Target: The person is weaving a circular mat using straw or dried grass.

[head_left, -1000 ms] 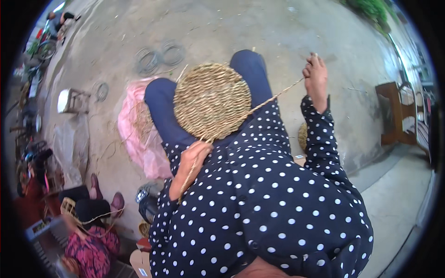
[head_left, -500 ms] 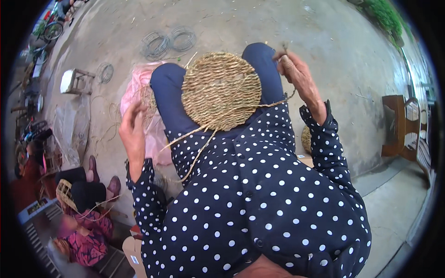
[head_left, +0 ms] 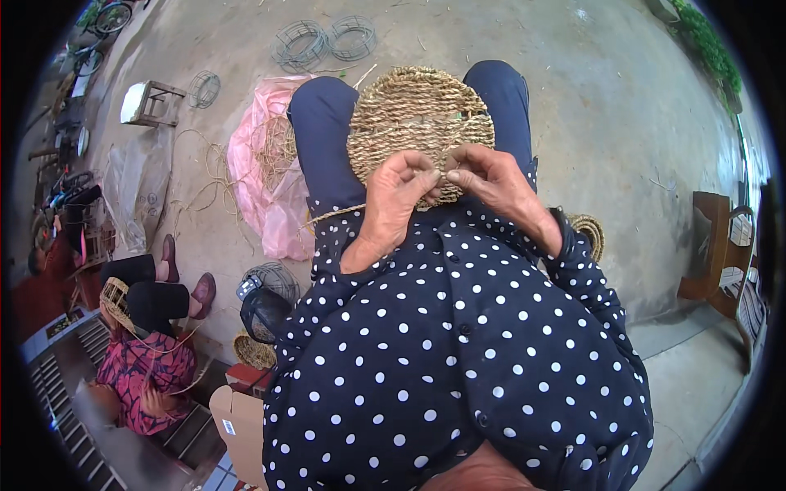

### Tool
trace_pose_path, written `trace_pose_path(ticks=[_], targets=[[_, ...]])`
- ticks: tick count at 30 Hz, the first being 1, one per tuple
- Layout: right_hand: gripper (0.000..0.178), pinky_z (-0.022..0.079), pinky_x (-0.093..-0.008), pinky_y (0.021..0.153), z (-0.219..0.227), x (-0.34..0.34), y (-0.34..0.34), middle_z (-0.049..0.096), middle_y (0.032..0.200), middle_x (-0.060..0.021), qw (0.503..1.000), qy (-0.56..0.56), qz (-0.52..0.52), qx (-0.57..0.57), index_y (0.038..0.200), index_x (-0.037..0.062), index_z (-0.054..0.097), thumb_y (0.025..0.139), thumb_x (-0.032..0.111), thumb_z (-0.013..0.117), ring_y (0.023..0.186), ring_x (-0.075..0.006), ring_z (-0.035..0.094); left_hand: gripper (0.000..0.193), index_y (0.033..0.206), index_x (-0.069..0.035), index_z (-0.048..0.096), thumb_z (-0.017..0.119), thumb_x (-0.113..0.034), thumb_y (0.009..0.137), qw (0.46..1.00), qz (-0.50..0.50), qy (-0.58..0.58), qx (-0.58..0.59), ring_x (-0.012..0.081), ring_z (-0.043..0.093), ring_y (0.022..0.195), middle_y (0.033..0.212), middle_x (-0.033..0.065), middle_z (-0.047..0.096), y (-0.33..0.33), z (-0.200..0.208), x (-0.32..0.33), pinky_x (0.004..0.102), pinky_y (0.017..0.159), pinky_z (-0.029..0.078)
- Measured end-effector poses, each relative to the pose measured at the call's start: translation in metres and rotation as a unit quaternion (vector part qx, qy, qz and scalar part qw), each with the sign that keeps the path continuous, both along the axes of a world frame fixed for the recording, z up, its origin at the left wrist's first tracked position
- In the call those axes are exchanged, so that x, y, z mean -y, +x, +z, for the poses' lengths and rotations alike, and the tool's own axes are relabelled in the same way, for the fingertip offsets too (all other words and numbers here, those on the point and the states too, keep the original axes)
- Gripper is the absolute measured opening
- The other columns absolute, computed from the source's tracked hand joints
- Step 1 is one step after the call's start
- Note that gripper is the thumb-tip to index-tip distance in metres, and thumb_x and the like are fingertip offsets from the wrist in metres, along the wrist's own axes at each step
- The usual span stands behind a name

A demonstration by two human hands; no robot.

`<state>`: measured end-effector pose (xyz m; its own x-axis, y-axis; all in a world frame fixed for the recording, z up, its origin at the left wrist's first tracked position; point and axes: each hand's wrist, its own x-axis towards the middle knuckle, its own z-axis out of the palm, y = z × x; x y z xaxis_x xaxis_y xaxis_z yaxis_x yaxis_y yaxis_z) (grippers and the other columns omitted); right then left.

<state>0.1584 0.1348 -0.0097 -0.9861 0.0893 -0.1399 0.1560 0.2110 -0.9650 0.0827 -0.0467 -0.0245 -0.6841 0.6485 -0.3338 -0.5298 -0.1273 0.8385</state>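
Note:
On my lap lies a round woven straw piece (head_left: 417, 106), its near edge partly covered by my hands. My left hand (head_left: 397, 196) and my right hand (head_left: 495, 184) meet over that edge, thumbs and fingers pinched almost tip to tip. Between the fingertips is a thin straw cord (head_left: 443, 173), mostly hidden by the fingers. Another strand of straw cord (head_left: 336, 214) sticks out to the left from beneath my left hand.
Left of my legs lies a pink plastic sheet (head_left: 250, 164) with loose straw cord (head_left: 274, 155). Wire frames (head_left: 300, 45) and a small stool (head_left: 151, 104) stand beyond. At lower left another person (head_left: 151, 368) holds a woven basket (head_left: 117, 304). A wooden chair (head_left: 712, 245) is at right.
Both hands have come in from the sides to the piece's near edge and closed together on cord. The view has shifted, so the surroundings sit differently.

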Motion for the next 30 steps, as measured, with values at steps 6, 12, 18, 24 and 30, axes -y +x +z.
trace_pose_path(ticks=[6, 12, 18, 24, 30], targets=[[0.016, 0.052, -0.0342, 0.064, -0.008, 0.005, 0.006, 0.068, 0.082, -0.0127, 0.979, 0.168, -0.037, -0.112, 0.097, 0.0038, 0.068, 0.083, 0.011, 0.072, 0.073, -0.0286, 0.067, 0.008, 0.098, 0.000, 0.062, 0.064, -0.003, 0.091, 0.999, 0.008, -0.029, -0.026, 0.0081, 0.063, 0.072, 0.082, 0.0035, 0.066, -0.001, -0.001, -0.007, 0.0212, 0.065, 0.052], [0.016, 0.052, -0.0346, 0.067, -0.010, 0.006, 0.007, 0.065, 0.085, -0.0127, 0.966, 0.203, -0.028, -0.159, 0.096, 0.0035, 0.068, 0.082, 0.008, 0.072, 0.075, -0.0292, 0.065, 0.008, 0.095, -0.001, 0.064, 0.066, 0.000, 0.087, 0.939, 0.008, -0.182, -0.290, 0.0070, 0.057, 0.071, 0.081, 0.0010, 0.063, 0.012, 0.000, -0.011, 0.0237, 0.064, 0.048], [0.014, 0.046, -0.0239, 0.066, -0.018, 0.001, 0.019, 0.063, 0.086, -0.0049, 0.985, 0.114, -0.073, -0.108, 0.098, 0.0012, 0.066, 0.084, -0.002, 0.069, 0.075, -0.0120, 0.057, 0.007, 0.089, 0.002, 0.063, 0.064, 0.004, 0.083, 0.949, 0.063, -0.088, -0.296, 0.0080, 0.057, 0.070, 0.077, 0.0031, 0.063, 0.022, -0.009, -0.026, 0.0249, 0.063, 0.047], [0.012, 0.042, -0.0220, 0.064, -0.021, 0.007, 0.006, 0.062, 0.085, -0.0017, 0.993, 0.095, -0.041, -0.060, 0.096, 0.0005, 0.065, 0.085, -0.001, 0.069, 0.075, -0.0082, 0.053, 0.007, 0.090, 0.002, 0.063, 0.064, 0.006, 0.085, 0.973, 0.082, -0.050, -0.209, 0.0036, 0.053, 0.070, 0.076, -0.0007, 0.060, 0.019, -0.016, -0.011, 0.0219, 0.060, 0.046], [0.010, 0.043, -0.0221, 0.065, -0.025, 0.013, -0.008, 0.061, 0.084, -0.0011, 0.991, 0.114, -0.062, -0.013, 0.095, -0.0003, 0.065, 0.086, 0.000, 0.069, 0.075, -0.0078, 0.053, 0.011, 0.098, 0.001, 0.065, 0.066, 0.001, 0.086, 0.948, 0.113, -0.069, -0.290, 0.0098, 0.062, 0.075, 0.082, 0.0058, 0.067, -0.007, -0.014, 0.006, 0.0260, 0.067, 0.051]])
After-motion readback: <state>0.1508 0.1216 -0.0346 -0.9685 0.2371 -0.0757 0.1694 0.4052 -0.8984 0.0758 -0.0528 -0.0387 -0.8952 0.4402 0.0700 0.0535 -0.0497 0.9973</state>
